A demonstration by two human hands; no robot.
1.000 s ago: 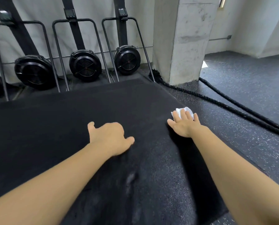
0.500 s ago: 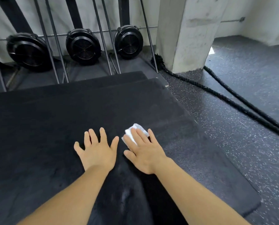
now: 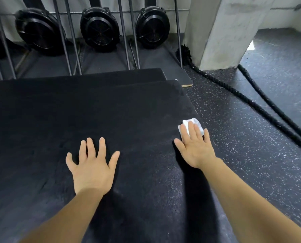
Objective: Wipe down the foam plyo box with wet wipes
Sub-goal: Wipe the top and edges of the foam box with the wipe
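Covering the black, fuzzy-looking box, both hands are laid flat: left hand spread bare, right hand pressing a crumpled white wipe at the edge.

Black foam plyo box, white wet wipe, white-speckled dark floor (rubbery look)

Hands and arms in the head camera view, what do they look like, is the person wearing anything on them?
Both hands are bare: the left hand and right hand show no gloves, rings, watch or bands. The left forearm and right forearm are uncovered down to the frame's edge, with no sleeve in view.
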